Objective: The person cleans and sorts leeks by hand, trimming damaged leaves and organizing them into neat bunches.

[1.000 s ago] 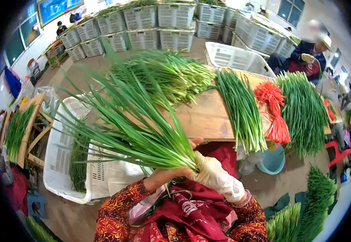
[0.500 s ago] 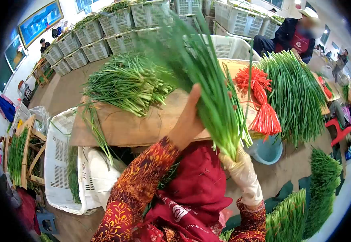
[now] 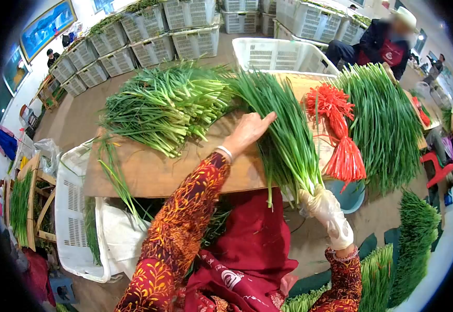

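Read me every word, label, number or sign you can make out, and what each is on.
No text here is clear enough to quote.
Wearer's dark red apron: round white emblem and white marks, too small to read.
Seated person's red apron: white logo, too blurred to read.

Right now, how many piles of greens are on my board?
3: left pile, middle pile by your left hand, right pile beside the red strips. Some bunches may be hidden underneath.
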`<act>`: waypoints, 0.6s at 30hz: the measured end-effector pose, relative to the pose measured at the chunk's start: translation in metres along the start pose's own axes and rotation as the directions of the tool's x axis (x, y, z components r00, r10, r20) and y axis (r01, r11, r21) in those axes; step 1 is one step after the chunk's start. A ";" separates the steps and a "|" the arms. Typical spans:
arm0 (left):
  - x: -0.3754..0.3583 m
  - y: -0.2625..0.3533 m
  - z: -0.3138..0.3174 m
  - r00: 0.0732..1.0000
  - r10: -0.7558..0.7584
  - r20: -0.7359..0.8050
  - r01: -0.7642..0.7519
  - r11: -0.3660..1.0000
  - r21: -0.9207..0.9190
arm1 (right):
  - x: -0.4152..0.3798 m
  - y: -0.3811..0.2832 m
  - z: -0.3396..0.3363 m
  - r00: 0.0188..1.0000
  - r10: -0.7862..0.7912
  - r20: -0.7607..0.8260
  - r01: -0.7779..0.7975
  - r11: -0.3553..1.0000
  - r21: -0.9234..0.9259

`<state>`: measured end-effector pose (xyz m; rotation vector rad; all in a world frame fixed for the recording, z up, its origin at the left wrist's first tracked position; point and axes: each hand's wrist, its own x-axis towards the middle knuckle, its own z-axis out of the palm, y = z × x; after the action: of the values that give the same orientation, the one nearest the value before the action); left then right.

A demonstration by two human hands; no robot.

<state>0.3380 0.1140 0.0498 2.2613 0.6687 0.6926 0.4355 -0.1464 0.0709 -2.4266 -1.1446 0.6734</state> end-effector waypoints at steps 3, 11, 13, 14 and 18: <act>-0.008 -0.016 -0.011 0.998 -0.003 0.059 -0.012 0.971 0.240 | -0.006 -0.014 -0.010 0.998 -0.035 -0.046 0.025 0.978 -0.208; -0.057 0.003 -0.030 0.919 -0.361 0.157 0.390 0.889 -0.240 | -0.027 -0.030 -0.040 0.992 -0.123 0.023 0.123 0.936 -0.330; -0.067 0.005 -0.032 0.902 -0.394 0.176 0.430 0.850 -0.303 | -0.036 -0.032 -0.050 0.992 -0.123 0.018 0.122 0.939 -0.320; -0.073 0.006 -0.032 0.884 -0.425 0.195 0.468 0.807 -0.360 | -0.039 -0.027 -0.055 0.996 -0.080 0.029 0.085 0.964 -0.251; -0.092 -0.012 -0.007 0.917 -0.398 0.020 0.348 0.776 -0.526 | -0.037 -0.018 -0.074 0.991 0.121 0.053 -0.130 0.965 0.226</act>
<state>0.2633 0.0678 0.0190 1.5421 0.8311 0.6813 0.4457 -0.1737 0.1502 -2.3115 -0.8780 0.8459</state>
